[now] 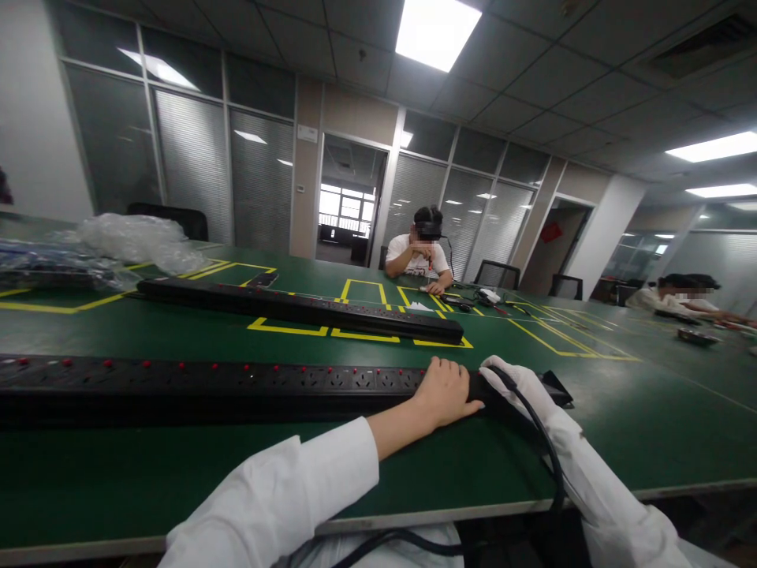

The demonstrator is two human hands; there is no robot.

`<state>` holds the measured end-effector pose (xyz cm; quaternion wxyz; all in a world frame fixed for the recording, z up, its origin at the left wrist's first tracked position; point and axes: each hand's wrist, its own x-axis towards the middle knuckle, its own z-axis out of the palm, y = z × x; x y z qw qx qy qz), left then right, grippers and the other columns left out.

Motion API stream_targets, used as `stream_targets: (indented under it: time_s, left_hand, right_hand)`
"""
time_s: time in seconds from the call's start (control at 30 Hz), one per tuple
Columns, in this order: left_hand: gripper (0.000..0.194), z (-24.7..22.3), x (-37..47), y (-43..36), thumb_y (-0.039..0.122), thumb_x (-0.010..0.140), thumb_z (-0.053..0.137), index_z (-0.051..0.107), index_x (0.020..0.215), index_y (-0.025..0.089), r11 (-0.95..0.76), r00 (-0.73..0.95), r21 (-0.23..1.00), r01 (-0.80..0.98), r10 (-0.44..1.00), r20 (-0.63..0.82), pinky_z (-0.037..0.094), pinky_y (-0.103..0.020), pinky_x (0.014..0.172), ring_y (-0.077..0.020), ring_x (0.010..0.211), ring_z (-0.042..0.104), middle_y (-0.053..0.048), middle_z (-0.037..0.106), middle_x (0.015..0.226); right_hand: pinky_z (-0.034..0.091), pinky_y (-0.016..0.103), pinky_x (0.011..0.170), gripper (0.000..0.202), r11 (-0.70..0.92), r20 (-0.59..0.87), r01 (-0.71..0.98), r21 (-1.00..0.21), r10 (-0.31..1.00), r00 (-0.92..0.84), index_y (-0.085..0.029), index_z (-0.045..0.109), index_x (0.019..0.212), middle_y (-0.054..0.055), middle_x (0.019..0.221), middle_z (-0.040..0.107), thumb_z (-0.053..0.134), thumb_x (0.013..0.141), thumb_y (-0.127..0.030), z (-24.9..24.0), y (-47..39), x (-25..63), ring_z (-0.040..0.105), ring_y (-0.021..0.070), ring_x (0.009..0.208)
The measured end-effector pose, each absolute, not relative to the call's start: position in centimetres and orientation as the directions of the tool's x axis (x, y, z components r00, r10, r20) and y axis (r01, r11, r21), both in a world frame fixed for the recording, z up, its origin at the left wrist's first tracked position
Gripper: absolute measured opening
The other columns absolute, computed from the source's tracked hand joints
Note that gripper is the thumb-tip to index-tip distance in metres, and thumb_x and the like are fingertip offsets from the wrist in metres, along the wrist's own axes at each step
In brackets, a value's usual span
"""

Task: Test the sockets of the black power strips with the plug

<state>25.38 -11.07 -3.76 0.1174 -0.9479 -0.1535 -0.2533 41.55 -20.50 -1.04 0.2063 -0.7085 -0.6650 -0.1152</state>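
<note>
In the head view, the green worktop (644, 418) has its near edge low down, close to the person's middle. There is a bare green strip of room between that edge and the front power strip (236, 386). More open room lies to the right, past the right hand (520, 386). Behind the front power strip is the back power strip (296, 308), with yellow tape (289, 330) near it.

The front power strip is long and black with red dots. It runs out past the left side of the view, and its right end is at the two hands. The left hand (445, 390) is bare and lies over the top near that end, fingers bent over it, thumb on the near side. The right hand looks white, like it has a glove on. It is curled at the very end, by the black cord (550, 454), but I can't tell how tight it is. The cord hangs over the near edge.

The sign (307, 133) on the wall is too small to read.
</note>
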Motion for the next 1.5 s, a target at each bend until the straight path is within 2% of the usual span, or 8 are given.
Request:
stream_targets:
  time_s: [0.2,0.37,0.43,0.53,0.63,0.93,1.17,1.5]
  left_hand:
    - [0.059,-3.6,26.8,-12.0,0.057,0.08,0.028,0.056,0.092,0.006,-0.935,0.8,-0.152,0.32,0.18,0.573,0.032,-0.039,0.071,-0.0263,0.078,0.051,-0.015,0.059,0.086]
    - [0.054,-3.8,28.2,-12.8,0.055,0.08,0.03,0.054,0.091,0.008,-0.943,0.788,-0.119,0.312,0.187,0.587,0.033,-0.038,0.071,-0.0258,0.082,0.051,-0.015,0.058,0.088]
    - [0.056,-4.2,28.5,-12.8,0.055,0.08,0.032,0.052,0.098,0.007,-0.933,0.789,-0.114,0.342,0.219,0.573,0.033,-0.04,0.074,-0.0271,0.086,0.05,-0.016,0.057,0.093]
    - [0.065,-4.8,28.7,-12.6,0.058,0.078,0.033,0.04,0.118,0.006,-0.912,0.787,-0.116,0.394,0.269,0.555,0.032,-0.043,0.076,-0.0294,0.09,0.049,-0.018,0.054,0.102]
    - [0.067,-5.2,28.7,-12.5,0.058,0.079,0.031,0.032,0.124,0.008,-0.904,0.792,-0.126,0.408,0.282,0.541,0.032,-0.043,0.076,-0.0307,0.091,0.05,-0.019,0.053,0.104]
    - [0.06,-5.3,28.4,-12.5,0.053,0.081,0.033,0.035,0.121,0.008,-0.901,0.805,-0.192,0.388,0.23,0.547,0.034,-0.043,0.074,-0.0315,0.092,0.05,-0.021,0.053,0.105]
    - [0.059,-5.5,28.4,-12.3,0.051,0.081,0.034,0.034,0.12,0.006,-0.9,0.799,-0.2,0.386,0.218,0.56,0.034,-0.044,0.073,-0.0331,0.092,0.05,-0.023,0.053,0.104]
    - [0.06,-5.3,28.1,-12.4,0.051,0.081,0.035,0.032,0.121,0.007,-0.904,0.815,-0.192,0.381,0.231,0.531,0.033,-0.044,0.074,-0.0327,0.093,0.05,-0.023,0.051,0.107]
  right_hand:
    - [0.044,0.024,0.065,0.023,-0.036,0.534,0.991,-0.125,0.84,0.098,-0.024,0.055,0.089,0.001,0.077,0.063,0.04,0.082,-0.041,-2.2,-20.6,41.8,0.059,0.0149,0.069]
    - [0.044,0.024,0.067,0.023,-0.061,0.55,0.995,-0.078,0.83,0.094,-0.025,0.054,0.09,0.001,0.078,0.063,0.04,0.082,-0.041,-2.5,-20.5,42.2,0.059,0.0151,0.071]
    - [0.044,0.024,0.067,0.023,-0.074,0.545,0.995,-0.069,0.832,0.1,-0.025,0.054,0.09,0.001,0.077,0.063,0.039,0.083,-0.041,-2.5,-20.5,42.2,0.059,0.0151,0.071]
    - [0.043,0.024,0.067,0.023,-0.08,0.546,0.995,-0.067,0.831,0.104,-0.025,0.054,0.091,0.001,0.078,0.063,0.038,0.083,-0.041,-2.6,-20.5,42.3,0.059,0.0152,0.073]
    - [0.044,0.024,0.067,0.024,-0.082,0.556,0.995,-0.06,0.825,0.101,-0.026,0.054,0.092,0.001,0.08,0.063,0.038,0.084,-0.04,-2.7,-20.4,42.3,0.06,0.0153,0.074]
    - [0.045,0.022,0.065,0.022,-0.118,0.606,0.993,-0.01,0.789,0.101,-0.025,0.055,0.093,0.001,0.08,0.064,0.04,0.083,-0.039,-3.2,-20.4,42.5,0.06,0.0148,0.073]
    - [0.045,0.022,0.073,0.023,-0.085,0.669,0.996,-0.018,0.739,0.075,-0.023,0.055,0.097,0.002,0.092,0.063,0.039,0.084,-0.034,-3.9,-20.5,42.5,0.06,0.0152,0.084]
    - [0.046,0.023,0.07,0.025,-0.096,0.657,0.995,-0.04,0.748,0.098,-0.024,0.057,0.095,0.002,0.088,0.065,0.039,0.082,-0.037,-3.7,-20.5,42.4,0.061,0.0158,0.08]
